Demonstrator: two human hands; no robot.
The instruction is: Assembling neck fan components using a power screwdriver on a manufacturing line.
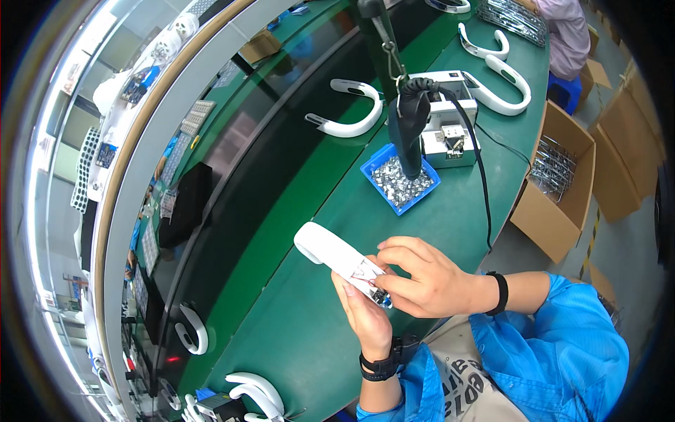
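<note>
Left hand (pixel 369 327), from 6 o'clock: fingers closed around the white curved housing (pixel 330 250), held above the green worktop (pixel 281 337). Right hand (pixel 432 278), from 3 o'clock: fingertips narrow, at the open end with thin wires and a small circuit board (pixel 380 295); cannot tell whether a wire is pinched. Housing's long axis: 10 to 4 o'clock, open end at 4, rounded end at 10. Judgement: right hand is nearer the wiring. Farther, at 1 o'clock: blue tray (pixel 419 197) of small metal parts (pixel 397 179), black corded tool (pixel 403 137) hanging over it.
</note>
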